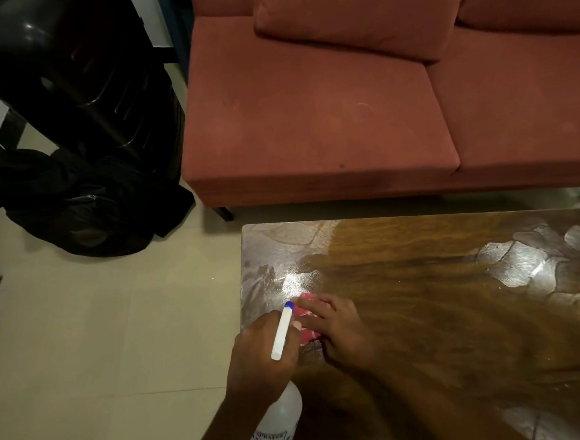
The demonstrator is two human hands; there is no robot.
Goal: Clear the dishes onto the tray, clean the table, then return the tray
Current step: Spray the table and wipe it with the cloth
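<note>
Wiping the Worktop With Cloth and Spray

Both hands sit close together near the left edge of the wooden worktop (pixel 441 295), toward its near corner. The left hand (pixel 257 356) is curled around the neck of a spray bottle (pixel 278 423), gripping it just under the head. The bottle's clear, labelled body hangs below the wrist, over the worktop's left edge. Its long white nozzle (pixel 283 333), tipped in blue, points away from the person toward the far left part of the worktop.

The right hand (pixel 341 333) lies just beside the left, palm down, with its fingers spread fairly flat over a pink cloth (pixel 305 309). It presses the cloth against the wood rather than closing around it. The cloth is bunched under the fingers, and its pink edge shows past the fingertips and next to the nozzle.

Just beyond the cloth, a wet patch (pixel 296 281) shines brightly. Duller smeared streaks cover the far left corner, and more glossy patches show toward the right side.

Behind the worktop stands a rust-red sofa (pixel 308 115) with a loose cushion (pixel 353 12) leaning on its back. To the left, on the pale tiled floor (pixel 100 319), lies a black bag (pixel 85 203). A tall glossy black object (pixel 75 63) stands behind it; what it is cannot be told.
</note>
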